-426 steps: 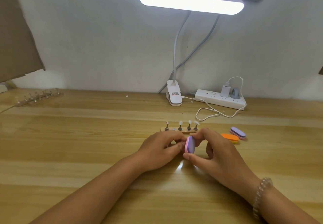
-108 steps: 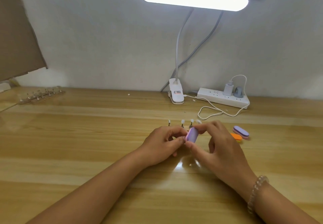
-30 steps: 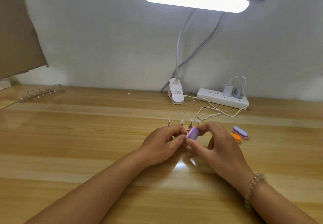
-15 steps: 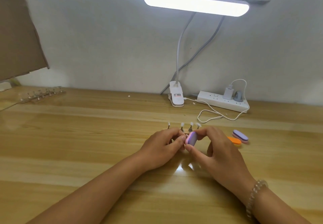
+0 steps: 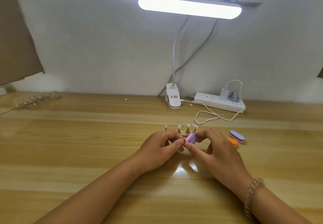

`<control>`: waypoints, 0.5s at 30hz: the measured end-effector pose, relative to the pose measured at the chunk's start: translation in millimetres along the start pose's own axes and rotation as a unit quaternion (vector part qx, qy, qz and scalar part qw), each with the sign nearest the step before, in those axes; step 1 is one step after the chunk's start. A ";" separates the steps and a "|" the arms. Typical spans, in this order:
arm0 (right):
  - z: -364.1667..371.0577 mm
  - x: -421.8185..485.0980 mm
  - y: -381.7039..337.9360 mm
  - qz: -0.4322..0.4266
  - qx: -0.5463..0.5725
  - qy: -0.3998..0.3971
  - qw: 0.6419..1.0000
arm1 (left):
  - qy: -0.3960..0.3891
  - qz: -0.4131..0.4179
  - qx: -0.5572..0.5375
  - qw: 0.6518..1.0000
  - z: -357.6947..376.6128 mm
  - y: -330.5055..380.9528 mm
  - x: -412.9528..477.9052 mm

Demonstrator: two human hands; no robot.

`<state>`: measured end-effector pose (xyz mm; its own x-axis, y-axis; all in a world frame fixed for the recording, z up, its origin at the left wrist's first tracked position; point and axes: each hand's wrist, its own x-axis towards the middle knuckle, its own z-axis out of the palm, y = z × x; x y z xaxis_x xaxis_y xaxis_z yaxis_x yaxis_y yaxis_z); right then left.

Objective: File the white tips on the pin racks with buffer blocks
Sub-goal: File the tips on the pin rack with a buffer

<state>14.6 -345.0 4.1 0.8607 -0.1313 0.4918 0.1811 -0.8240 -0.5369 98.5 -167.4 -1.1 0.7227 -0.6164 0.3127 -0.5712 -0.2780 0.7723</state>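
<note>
A small wooden pin rack stands mid-table with several white tips on upright pins. My right hand pinches a pink and purple buffer block just in front of the rack. My left hand has its fingers pinched together against the block's left end. What it pinches is hidden by the fingertips; it looks like a pin with a tip. The rack's base is mostly covered by both hands.
A purple buffer block and an orange one lie right of my hands. A clip lamp, a power strip and a looped white cable sit at the back. A second, clear pin rack lies far left.
My hands and the block stay in nearly the same spot by the rack, the block only tilting slightly as it rubs. The head view has shifted a little.
</note>
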 end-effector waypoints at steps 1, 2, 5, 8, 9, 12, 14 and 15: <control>-0.1 0.1 1.2 0.003 -0.011 0.006 1.000 | -0.001 0.000 -0.006 1.000 0.2 -0.4 -0.2; 0.3 -1.5 0.5 -0.007 -0.026 0.009 1.000 | -0.001 -0.001 -0.012 1.000 0.0 -0.9 -0.4; 1.4 -6.0 -7.1 -0.060 -0.048 -0.004 0.997 | -0.005 -0.004 -0.024 1.000 -0.6 -1.7 -0.3; -1.2 -1.4 -5.2 -0.022 -0.008 0.008 1.000 | -0.002 -0.001 -0.022 1.000 -0.1 -1.0 0.5; -2.0 0.4 -3.2 -0.006 -0.004 0.011 1.000 | 0.000 -0.001 -0.020 1.000 0.0 -1.0 0.3; -0.7 -3.1 -4.1 -0.046 -0.044 0.010 0.998 | -0.003 -0.003 -0.035 0.999 -0.8 -1.3 -0.4; -0.3 -5.6 -8.1 -0.078 -0.061 -0.004 0.995 | -0.006 -0.007 -0.042 0.999 -1.3 -1.4 -0.3; -0.4 -5.4 -7.3 -0.069 -0.048 -0.009 0.996 | -0.005 -0.008 -0.041 0.999 -1.3 -1.4 -0.1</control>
<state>8.4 -338.5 5.7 0.8389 -0.0034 0.5443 0.2538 -0.8821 -0.3968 99.7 -165.9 -1.5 0.7278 -0.6191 0.2951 -0.5251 -0.2262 0.8204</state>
